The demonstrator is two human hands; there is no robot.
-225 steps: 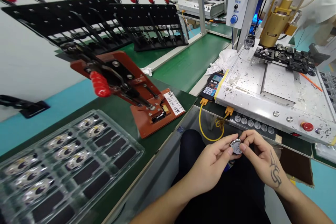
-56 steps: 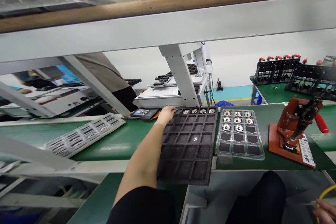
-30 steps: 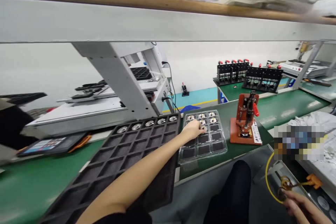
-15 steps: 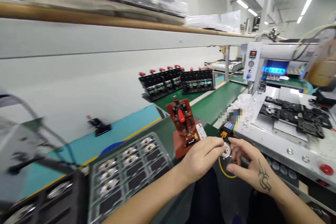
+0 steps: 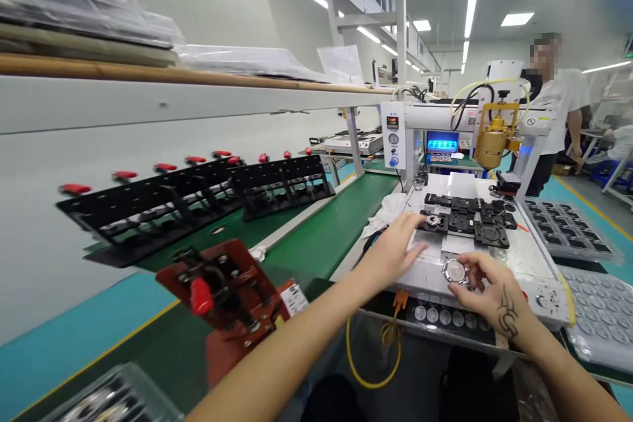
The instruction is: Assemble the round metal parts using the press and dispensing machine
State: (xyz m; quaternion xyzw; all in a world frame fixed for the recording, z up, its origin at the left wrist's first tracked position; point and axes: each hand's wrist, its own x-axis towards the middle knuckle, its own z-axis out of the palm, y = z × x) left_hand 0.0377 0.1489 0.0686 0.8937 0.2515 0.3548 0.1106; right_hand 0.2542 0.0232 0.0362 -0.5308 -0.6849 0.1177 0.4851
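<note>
Between the thumb and fingers of my right hand [image 5: 489, 287] is a round silver watch case [image 5: 453, 270], its flat pale face turned towards me, over the front edge of the machine bed. My left hand [image 5: 395, 247] reaches over the bed with thumb and fingers apart. Its fingertips are at the left edge of a black fixture [image 5: 440, 227]; whether they touch it I cannot tell. In that fixture sits a second round silver part [image 5: 434, 219]. More black fixtures [image 5: 462, 221] lie beside it on the white machine bed [image 5: 425, 250].
A gold-coloured head [image 5: 492, 145] hangs from the machine's gantry. To the left stand a red clamp jig [image 5: 232, 297] and black racks with red handles [image 5: 163, 204]. Trays of parts [image 5: 568, 227] lie at right. A person [image 5: 558, 105] stands behind the machine. A yellow cable [image 5: 373, 386] loops below.
The view has swung right towards the machine. My hands have separated: the left now reaches to the fixtures, while the right keeps the watch case, which was between both hands before.
</note>
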